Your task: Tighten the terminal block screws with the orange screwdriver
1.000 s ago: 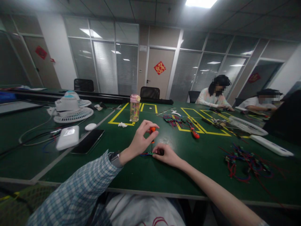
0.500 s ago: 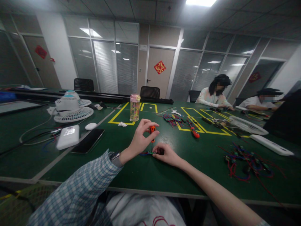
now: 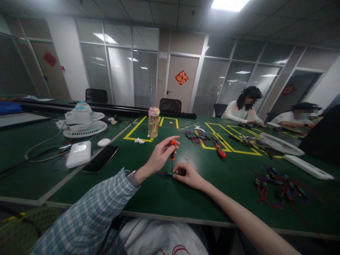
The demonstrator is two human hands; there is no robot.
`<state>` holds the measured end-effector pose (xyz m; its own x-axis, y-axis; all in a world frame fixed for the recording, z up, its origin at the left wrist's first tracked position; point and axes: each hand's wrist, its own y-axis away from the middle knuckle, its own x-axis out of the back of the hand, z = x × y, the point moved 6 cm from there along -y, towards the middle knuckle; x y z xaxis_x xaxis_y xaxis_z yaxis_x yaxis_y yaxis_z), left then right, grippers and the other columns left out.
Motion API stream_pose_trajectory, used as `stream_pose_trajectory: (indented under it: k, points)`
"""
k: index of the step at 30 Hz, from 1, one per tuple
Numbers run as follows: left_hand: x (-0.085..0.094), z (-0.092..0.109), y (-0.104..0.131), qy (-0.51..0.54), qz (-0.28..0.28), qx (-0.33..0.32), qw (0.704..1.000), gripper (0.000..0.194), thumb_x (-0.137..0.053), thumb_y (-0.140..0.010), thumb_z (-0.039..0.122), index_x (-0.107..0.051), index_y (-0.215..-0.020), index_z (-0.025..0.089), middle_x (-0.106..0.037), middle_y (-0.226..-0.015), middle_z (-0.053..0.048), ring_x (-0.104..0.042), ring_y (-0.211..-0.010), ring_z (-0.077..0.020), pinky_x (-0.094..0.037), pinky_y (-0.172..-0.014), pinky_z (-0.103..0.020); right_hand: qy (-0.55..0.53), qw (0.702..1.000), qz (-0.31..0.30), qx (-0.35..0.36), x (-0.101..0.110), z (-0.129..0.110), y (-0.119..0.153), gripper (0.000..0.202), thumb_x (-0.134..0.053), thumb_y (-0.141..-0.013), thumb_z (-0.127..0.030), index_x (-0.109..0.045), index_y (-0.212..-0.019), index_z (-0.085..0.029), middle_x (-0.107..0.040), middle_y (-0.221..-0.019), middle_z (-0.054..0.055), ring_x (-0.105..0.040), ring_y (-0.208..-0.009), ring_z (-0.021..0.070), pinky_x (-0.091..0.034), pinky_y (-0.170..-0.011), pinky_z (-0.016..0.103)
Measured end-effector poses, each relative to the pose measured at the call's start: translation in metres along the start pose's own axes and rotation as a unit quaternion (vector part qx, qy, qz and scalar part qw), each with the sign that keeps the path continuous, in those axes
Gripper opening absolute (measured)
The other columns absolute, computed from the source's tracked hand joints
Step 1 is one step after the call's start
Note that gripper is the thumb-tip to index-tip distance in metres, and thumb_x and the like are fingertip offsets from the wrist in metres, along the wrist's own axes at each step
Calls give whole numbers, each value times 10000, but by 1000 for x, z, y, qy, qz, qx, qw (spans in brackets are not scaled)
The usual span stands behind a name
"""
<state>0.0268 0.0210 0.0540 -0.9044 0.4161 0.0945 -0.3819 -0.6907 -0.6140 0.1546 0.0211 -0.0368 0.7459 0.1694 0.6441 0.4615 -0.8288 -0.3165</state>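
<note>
My left hand (image 3: pixel 161 154) has its fingers around the orange and black handle of a screwdriver (image 3: pixel 173 152), which stands upright with its thin shaft pointing down. The shaft's tip meets a small green circuit board (image 3: pixel 170 173) with red and blue wires, lying on the green table (image 3: pixel 148 198). My right hand (image 3: pixel 188 175) pinches the right end of that board with thumb and forefinger, its other fingers curled.
Beyond my hands stands a pink-lidded bottle (image 3: pixel 153 124). Wired boards (image 3: pixel 278 186) are heaped at right, near a white bar (image 3: pixel 308 167). A phone (image 3: pixel 101 159), power bank (image 3: pixel 79 154) and white fans (image 3: pixel 85 128) lie left. Two people sit at the far right.
The left fingers have shifted on the screwdriver handle, and more of the handle now shows. My right hand still holds the board. The view has moved slightly.
</note>
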Motion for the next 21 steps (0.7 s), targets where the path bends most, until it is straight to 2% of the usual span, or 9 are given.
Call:
stream_pose_trajectory:
  k: [4, 8, 12, 16, 19, 21]
  points:
    - [1, -1, 0, -31, 10, -5, 999, 364, -501, -886, 256, -535, -1244, 202, -564, -1083, -80, -605, -878, -146, -540, -746, -272, 16, 1000, 9, 10, 1, -1, 0, 77, -649, -725, -137, -637, -800, -151, -540, -686, -18, -488, -609, 107, -384, -570, 221]
    - [7, 2, 0, -141, 64, -36, 987, 257, -627, -815, 246, -632, -1071, 219, -527, -972, -34, -559, -854, -131, -519, -750, -255, 21, 1000, 11, 20, 2, -5, 0, 69, -654, -721, -128, -642, -780, -162, -533, -717, -13, -485, -617, 106, -383, -568, 217]
    - [8, 5, 0, -180, 72, -53, 980, 244, -665, -792, 261, -649, -1033, 228, -496, -938, -20, -537, -839, -127, -502, -736, -242, 20, 1000, 13, 20, 3, -7, -1, 57, -657, -724, -132, -641, -771, -160, -527, -704, -15, -481, -609, 105, -379, -566, 218]
    - [7, 2, 0, -167, 55, -40, 984, 342, -613, -834, 296, -597, -1173, 249, -546, -980, -31, -559, -847, -130, -510, -763, -263, 23, 999, 12, 21, 2, -6, 0, 51, -656, -730, -144, -640, -774, -164, -531, -696, -17, -488, -612, 108, -385, -570, 220]
    - [8, -3, 0, -113, 52, -14, 992, 366, -567, -863, 312, -569, -1218, 224, -582, -972, -39, -594, -785, -121, -526, -733, -267, 25, 999, 12, 20, 1, -5, -1, 53, -654, -730, -149, -640, -779, -164, -542, -697, -15, -496, -619, 112, -389, -573, 222]
    - [7, -5, 0, -63, 30, 0, 998, 372, -522, -889, 301, -546, -1247, 204, -599, -1001, -58, -615, -800, -129, -537, -727, -270, 24, 999, 10, 19, 1, -4, -1, 59, -655, -729, -151, -637, -784, -163, -551, -701, -13, -499, -623, 113, -391, -574, 221]
